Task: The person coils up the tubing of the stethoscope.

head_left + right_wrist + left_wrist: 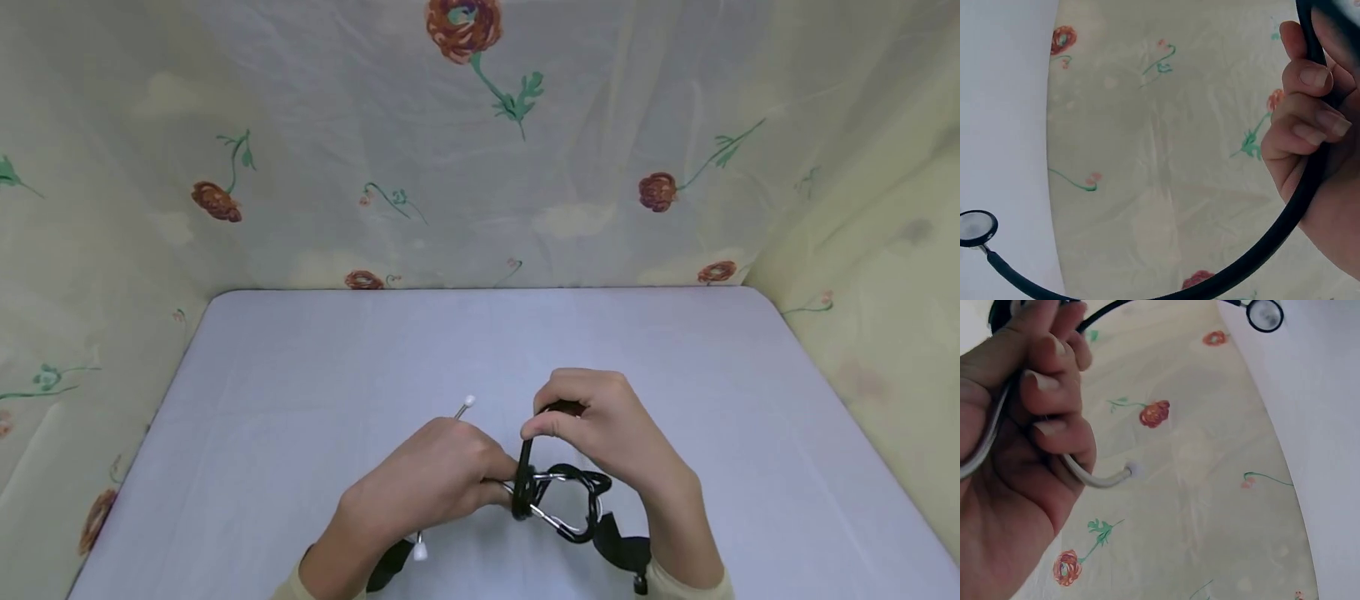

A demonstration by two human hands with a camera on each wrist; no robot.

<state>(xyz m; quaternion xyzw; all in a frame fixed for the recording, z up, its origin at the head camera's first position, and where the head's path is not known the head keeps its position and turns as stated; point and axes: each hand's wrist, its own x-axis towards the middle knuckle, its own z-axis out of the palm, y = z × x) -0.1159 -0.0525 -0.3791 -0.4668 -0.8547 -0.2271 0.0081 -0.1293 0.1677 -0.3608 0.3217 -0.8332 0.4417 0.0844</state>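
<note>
A stethoscope with black tubing (pixel 525 457) and silver ear tubes is held between both hands above the table. My left hand (pixel 438 471) grips the metal ear tubes in its curled fingers; white ear tips (pixel 469 402) stick out on either side of it. My right hand (pixel 603 421) pinches the black tubing above and right of the left hand. Between the hands, black and silver parts bunch into a loop; how they cross is unclear. Both wrist views show the round, black-rimmed chest piece (pixel 977 228) at the tubing's end, apart from the fingers.
A pale table (pixel 315 358) lies under the hands. Flower-printed cloth (pixel 315 125) hangs behind it and along both sides. Black straps (pixel 622 546) sit at the wrists, below light sleeves.
</note>
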